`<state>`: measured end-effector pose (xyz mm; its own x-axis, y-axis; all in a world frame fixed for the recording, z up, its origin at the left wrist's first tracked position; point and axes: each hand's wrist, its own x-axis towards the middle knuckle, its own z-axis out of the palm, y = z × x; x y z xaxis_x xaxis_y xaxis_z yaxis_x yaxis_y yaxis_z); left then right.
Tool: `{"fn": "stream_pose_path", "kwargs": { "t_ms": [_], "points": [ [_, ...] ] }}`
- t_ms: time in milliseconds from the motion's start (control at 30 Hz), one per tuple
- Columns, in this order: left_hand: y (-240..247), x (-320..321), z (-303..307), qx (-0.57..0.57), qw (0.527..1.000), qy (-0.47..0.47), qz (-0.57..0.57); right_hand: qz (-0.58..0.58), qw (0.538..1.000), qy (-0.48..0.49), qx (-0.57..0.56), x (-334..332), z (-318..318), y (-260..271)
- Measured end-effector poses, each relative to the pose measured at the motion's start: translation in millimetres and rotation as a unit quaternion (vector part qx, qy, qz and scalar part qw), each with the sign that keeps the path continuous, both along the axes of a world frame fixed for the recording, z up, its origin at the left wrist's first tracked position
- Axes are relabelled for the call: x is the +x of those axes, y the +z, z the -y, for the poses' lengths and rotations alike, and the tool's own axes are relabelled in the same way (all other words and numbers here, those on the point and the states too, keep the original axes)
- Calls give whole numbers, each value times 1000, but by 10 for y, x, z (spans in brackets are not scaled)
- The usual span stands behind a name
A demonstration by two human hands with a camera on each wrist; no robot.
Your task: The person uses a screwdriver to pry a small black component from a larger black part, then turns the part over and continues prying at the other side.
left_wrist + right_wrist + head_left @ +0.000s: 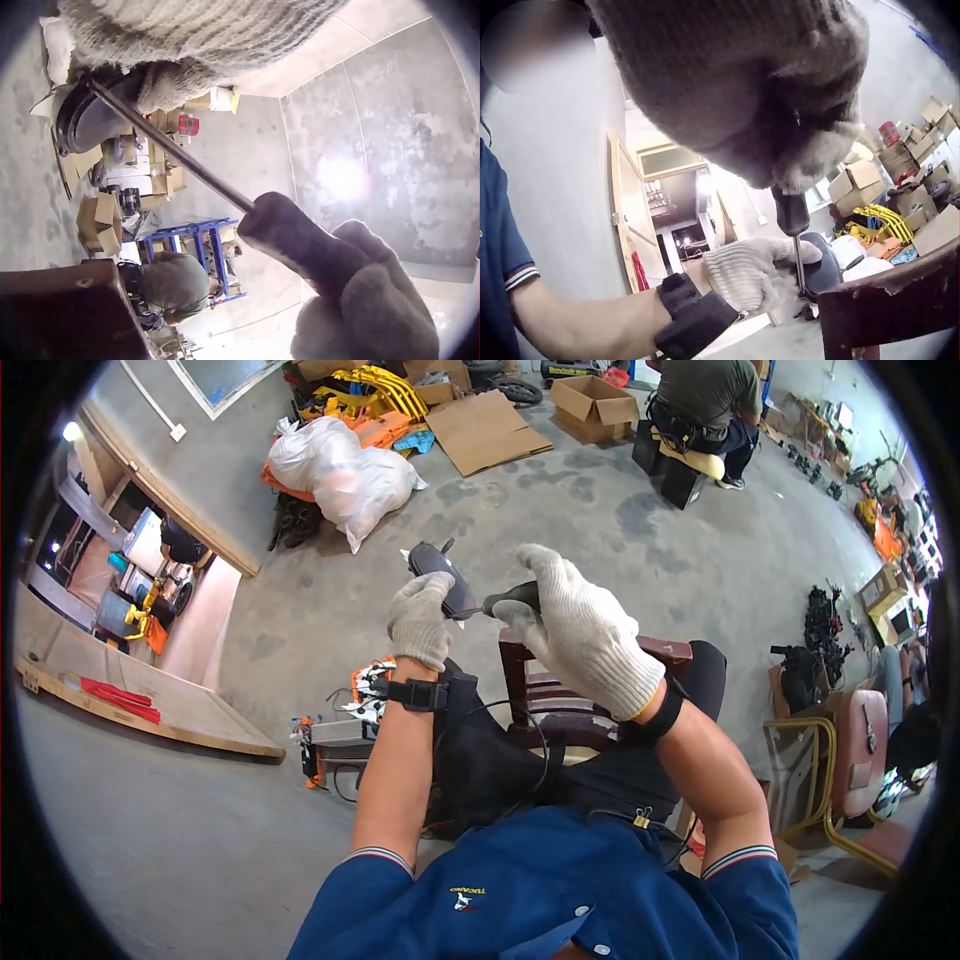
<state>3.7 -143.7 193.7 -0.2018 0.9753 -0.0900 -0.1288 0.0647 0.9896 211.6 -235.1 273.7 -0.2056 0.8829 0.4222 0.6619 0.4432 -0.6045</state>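
Observation:
My left hand (420, 622), in a knit glove, grips a dark grey, rounded oblong piece (457, 588) of unclear kind, held up in front of the lap. The gloved right hand (592, 632) holds a screwdriver (296, 238) by its thick black handle. In the left wrist view the metal shaft (176, 154) slants from that handle across to the dark piece, its tip right at the piece's edge. From the right wrist view, the shaft points down beside the left fingers. The glove hides most of the handle there.
A dark red wooden chair (570, 705) stands just below the hands. Orange-and-white parts (372, 688) lie left of the legs. White sacks (350, 480), flat cardboard (490, 432) and an open box (592, 410) lie farther off. Another person (706, 400) sits at the back.

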Motion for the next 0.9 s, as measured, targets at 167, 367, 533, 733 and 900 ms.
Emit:
{"fn": "stream_pose_path", "kwargs": {
  "t_ms": [167,367,533,733,900],
  "points": [
    [21,66,24,3,1000,20,22,6,1000,31,4,58,17,64],
    [-12,54,-7,-12,999,27,-41,27,997,-27,-64,65,13,94],
    [-22,40,-6,-13,1000,-1,-4,4,997,69,45,159,-37,-29],
    [-160,-15,-57,-3,1000,3,-19,-7,998,-17,-58,101,-20,22],
    [-130,-3,-23,-7,1000,6,0,-22,997,77,8,117,-21,-40]
  ]
}}
